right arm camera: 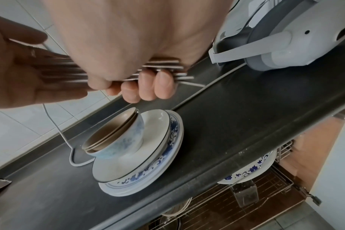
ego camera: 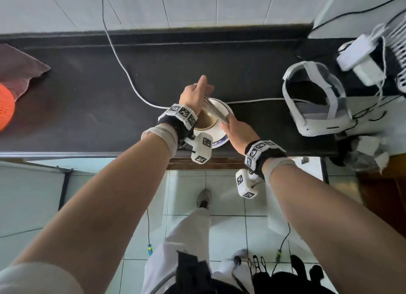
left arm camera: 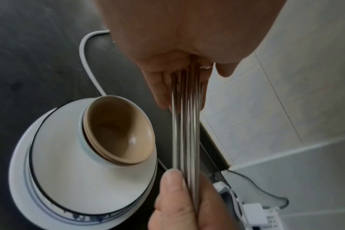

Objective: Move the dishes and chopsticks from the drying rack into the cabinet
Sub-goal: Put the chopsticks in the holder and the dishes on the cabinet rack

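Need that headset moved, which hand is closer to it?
Right. The right hand holds the chopsticks at the end nearer the headset; the left hand holds the other end.

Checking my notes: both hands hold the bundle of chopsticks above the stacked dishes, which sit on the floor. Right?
Not quite: the stacked dishes sit on the dark countertop, as the right wrist view shows. Both the left hand and right hand do hold the chopsticks.

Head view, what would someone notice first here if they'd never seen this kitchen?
First, the bundle of metal chopsticks gripped at both ends by the left hand and right hand, above the dark counter. Right beneath sits a stack of dishes: tan-lined bowls nested on blue-patterned plates. A white headset lies to the right.
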